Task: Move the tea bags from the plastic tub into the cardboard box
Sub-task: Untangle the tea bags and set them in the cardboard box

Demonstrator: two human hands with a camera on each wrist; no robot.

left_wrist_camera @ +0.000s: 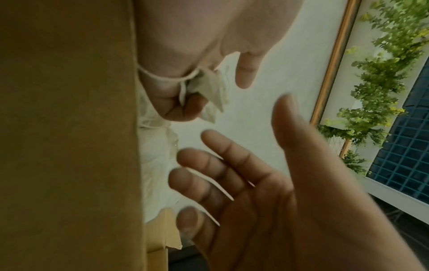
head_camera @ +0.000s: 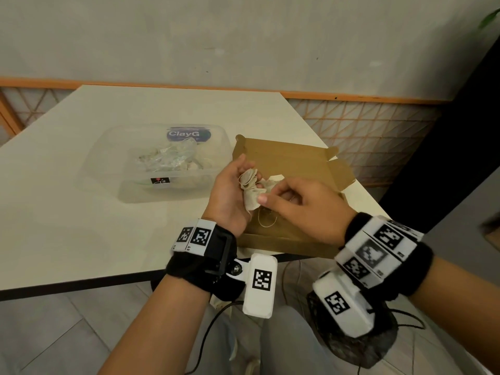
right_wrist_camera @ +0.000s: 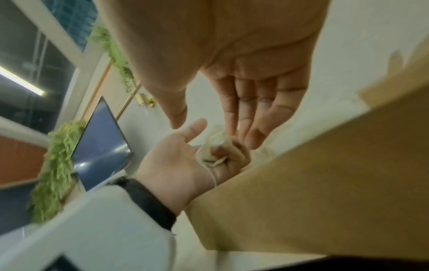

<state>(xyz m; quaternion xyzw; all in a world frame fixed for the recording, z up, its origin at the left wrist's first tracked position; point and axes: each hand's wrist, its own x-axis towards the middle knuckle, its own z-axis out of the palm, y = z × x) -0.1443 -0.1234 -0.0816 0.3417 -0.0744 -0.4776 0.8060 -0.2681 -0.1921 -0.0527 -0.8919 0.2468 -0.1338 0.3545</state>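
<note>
My left hand (head_camera: pixel 230 193) hovers over the open cardboard box (head_camera: pixel 286 158), fingers curled round a bunch of pale tea bags (head_camera: pixel 250 185). A string loop (head_camera: pixel 266 220) dangles from them into the box. My right hand (head_camera: pixel 300 204) is beside it with straight fingers, its tips touching the bunch. The right wrist view shows the left hand (right_wrist_camera: pixel 171 165) gripping the tea bags (right_wrist_camera: pixel 212 146) below the open right hand (right_wrist_camera: pixel 255 55). In the left wrist view the tea bags (left_wrist_camera: pixel 213 88) sit in the left hand (left_wrist_camera: pixel 176 45). The clear plastic tub (head_camera: pixel 113 147), left of the box, holds more tea bags (head_camera: pixel 167 158).
The box sits at the front right corner of the pale table (head_camera: pixel 67 198), next to the tub. The table's near edge (head_camera: pixel 108 280) runs just in front of my wrists. A dark screen (right_wrist_camera: pixel 102 139) and green plants (left_wrist_camera: pixel 383 73) stand off the table.
</note>
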